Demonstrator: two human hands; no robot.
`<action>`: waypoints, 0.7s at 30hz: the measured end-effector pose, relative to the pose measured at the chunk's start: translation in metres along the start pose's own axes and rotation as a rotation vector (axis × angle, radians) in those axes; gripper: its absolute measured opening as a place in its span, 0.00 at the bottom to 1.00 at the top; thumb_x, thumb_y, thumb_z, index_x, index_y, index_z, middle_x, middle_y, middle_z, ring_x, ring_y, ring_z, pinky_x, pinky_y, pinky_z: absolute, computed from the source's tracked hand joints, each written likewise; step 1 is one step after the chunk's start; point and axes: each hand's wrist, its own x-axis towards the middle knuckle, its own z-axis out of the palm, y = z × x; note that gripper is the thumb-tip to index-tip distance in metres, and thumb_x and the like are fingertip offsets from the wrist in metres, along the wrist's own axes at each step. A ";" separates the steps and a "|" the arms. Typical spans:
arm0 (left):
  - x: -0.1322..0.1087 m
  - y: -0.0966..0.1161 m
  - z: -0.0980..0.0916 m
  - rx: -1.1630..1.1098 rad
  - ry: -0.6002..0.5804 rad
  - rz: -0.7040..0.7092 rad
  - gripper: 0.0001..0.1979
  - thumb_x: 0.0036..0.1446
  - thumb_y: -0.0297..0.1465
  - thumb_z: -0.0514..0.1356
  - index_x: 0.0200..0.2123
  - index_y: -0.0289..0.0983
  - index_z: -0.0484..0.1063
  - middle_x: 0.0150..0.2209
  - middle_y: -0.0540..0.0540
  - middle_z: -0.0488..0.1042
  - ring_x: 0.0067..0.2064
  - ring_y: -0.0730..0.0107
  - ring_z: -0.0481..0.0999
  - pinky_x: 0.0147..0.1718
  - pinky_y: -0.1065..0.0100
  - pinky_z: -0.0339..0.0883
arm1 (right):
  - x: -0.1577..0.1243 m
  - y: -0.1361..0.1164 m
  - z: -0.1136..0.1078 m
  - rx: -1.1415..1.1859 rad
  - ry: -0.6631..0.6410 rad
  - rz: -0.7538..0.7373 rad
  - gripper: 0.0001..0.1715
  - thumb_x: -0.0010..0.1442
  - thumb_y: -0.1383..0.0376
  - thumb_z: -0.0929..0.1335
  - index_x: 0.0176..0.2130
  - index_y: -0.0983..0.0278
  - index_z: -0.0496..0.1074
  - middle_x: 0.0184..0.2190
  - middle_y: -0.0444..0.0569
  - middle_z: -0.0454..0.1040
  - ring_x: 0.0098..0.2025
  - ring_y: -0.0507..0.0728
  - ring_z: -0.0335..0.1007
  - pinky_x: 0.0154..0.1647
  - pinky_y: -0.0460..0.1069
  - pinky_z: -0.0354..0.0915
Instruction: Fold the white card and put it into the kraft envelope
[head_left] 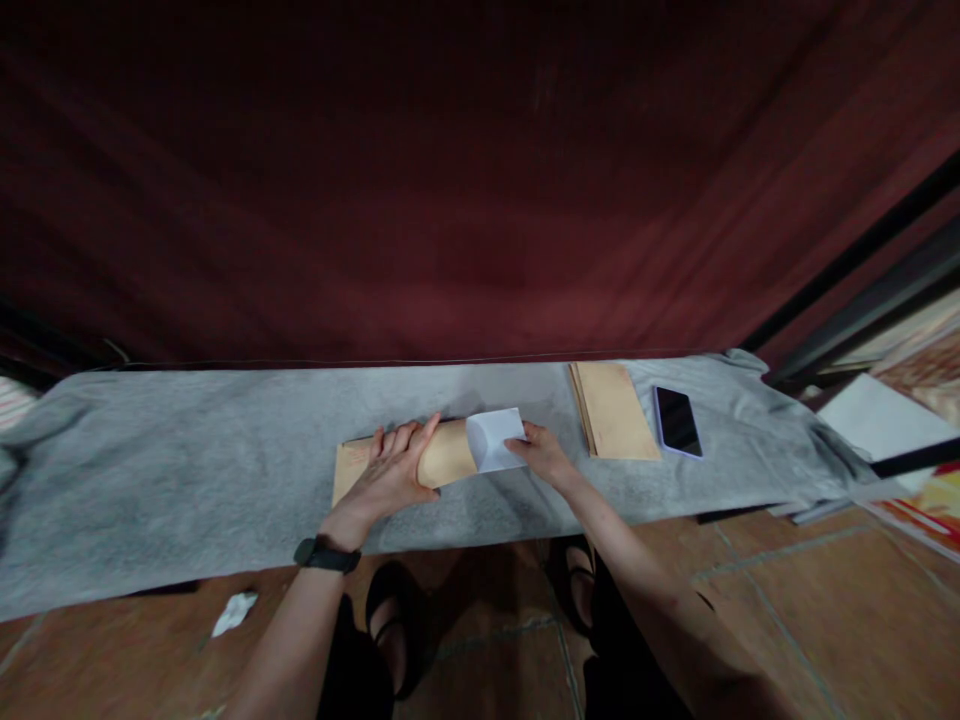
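A tan paper envelope (448,455) lies lengthwise on the grey cloth, its right end spread open. My left hand (396,470) rests across its middle, fingers over the far edge and thumb at the near edge, gripping it against the cloth. Folded white paper (496,440) sits at the envelope's right end, its left part at the envelope's mouth. Its right edge is pinched between the thumb and fingers of my right hand (541,452). How deep the paper reaches inside is hidden.
A small stack of tan envelopes (619,410) lies to the right, beside a phone (679,422) with a dark screen. Grey cloth (202,470) covers the long narrow surface. A dark red curtain (480,200) hangs behind. Crumpled white tissue (235,613) lies on the tiled floor.
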 end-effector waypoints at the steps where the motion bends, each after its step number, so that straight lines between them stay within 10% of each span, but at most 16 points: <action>1: 0.001 0.001 0.000 0.001 0.000 0.002 0.61 0.42 0.38 0.70 0.72 0.46 0.34 0.60 0.37 0.61 0.65 0.43 0.58 0.65 0.39 0.34 | 0.000 0.001 0.002 -0.023 0.010 -0.005 0.10 0.50 0.61 0.70 0.34 0.63 0.75 0.27 0.42 0.76 0.29 0.53 0.67 0.31 0.47 0.61; 21: 0.012 0.022 0.009 -0.019 0.029 0.122 0.61 0.43 0.37 0.71 0.72 0.45 0.35 0.63 0.37 0.59 0.67 0.43 0.55 0.65 0.39 0.35 | -0.010 -0.003 0.034 -0.142 0.025 0.138 0.08 0.52 0.63 0.68 0.26 0.64 0.76 0.21 0.42 0.72 0.27 0.52 0.65 0.28 0.45 0.59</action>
